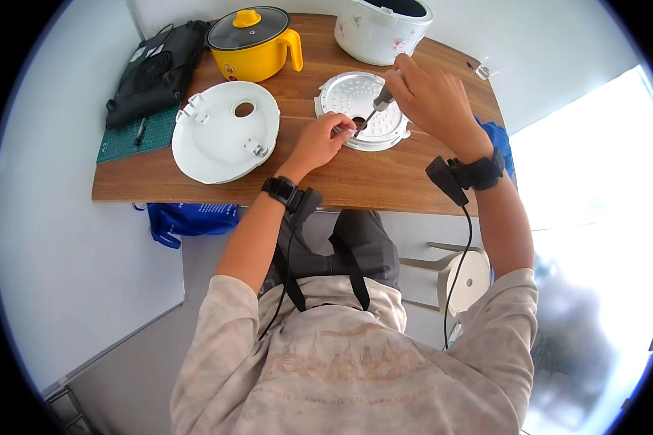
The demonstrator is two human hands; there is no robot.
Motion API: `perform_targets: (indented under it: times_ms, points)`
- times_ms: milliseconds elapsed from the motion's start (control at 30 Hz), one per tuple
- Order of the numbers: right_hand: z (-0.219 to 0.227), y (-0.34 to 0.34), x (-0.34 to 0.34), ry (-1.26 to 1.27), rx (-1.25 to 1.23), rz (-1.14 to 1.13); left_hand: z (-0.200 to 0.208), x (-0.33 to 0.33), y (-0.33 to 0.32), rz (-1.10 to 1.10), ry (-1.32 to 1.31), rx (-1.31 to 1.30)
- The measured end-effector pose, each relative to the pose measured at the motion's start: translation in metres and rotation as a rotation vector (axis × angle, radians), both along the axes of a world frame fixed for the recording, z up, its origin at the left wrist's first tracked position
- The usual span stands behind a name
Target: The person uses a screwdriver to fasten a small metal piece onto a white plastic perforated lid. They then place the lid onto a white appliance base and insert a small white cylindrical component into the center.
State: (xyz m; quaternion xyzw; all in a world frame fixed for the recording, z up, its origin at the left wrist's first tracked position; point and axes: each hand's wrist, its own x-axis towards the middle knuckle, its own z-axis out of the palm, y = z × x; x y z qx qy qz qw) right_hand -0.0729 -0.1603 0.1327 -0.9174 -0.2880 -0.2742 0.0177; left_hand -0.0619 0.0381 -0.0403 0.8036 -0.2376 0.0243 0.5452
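Grey screwdriver in right grip

The disc between twelve and one o'clock looks like dimpled metal, the screwdriver has a smooth metal shaft, the lid at ten is glossy plastic, and the desk shows wood grain.

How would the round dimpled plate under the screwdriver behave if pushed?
The dimpled plate looks like shiny metal, so it is probably stiff rather than floppy. Lying low and wide, it seems unlikely to tip or roll. The wooden tabletop looks smooth, so a sideways push from the screwdriver might make it slide or turn.
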Motion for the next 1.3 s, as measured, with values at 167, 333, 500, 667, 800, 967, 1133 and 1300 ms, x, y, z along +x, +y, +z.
perform_targets:
  times_ms: [167,333,500,667,800,967,1133,1300]
  points:
    - [-0.006,0.001,0.005,0.049,0.190,0.217,0.004,0.000,-0.003,0.003,0.001,0.001]
    - [0.007,0.006,-0.012,0.296,0.297,0.095,0.001,0.001,0.000,0.002,0.019,-0.008]
    - [0.009,0.005,-0.023,0.341,0.329,0.134,-0.002,0.003,-0.001,-0.008,-0.066,0.049]
    - [0.013,0.001,-0.020,0.437,0.364,0.194,-0.003,0.003,-0.001,0.004,-0.021,0.061]
    - [0.018,-0.001,-0.012,0.453,0.332,0.209,0.001,0.001,-0.001,0.032,0.037,0.112]
    - [0.018,-0.005,-0.006,0.391,0.261,0.148,-0.003,0.001,-0.004,0.018,-0.036,0.074]
    - [0.020,-0.003,-0.005,0.317,0.188,0.098,0.000,-0.001,-0.003,0.008,-0.026,0.084]
    - [0.014,-0.002,0.005,0.216,0.149,0.022,0.001,0.000,-0.004,0.007,-0.026,0.087]
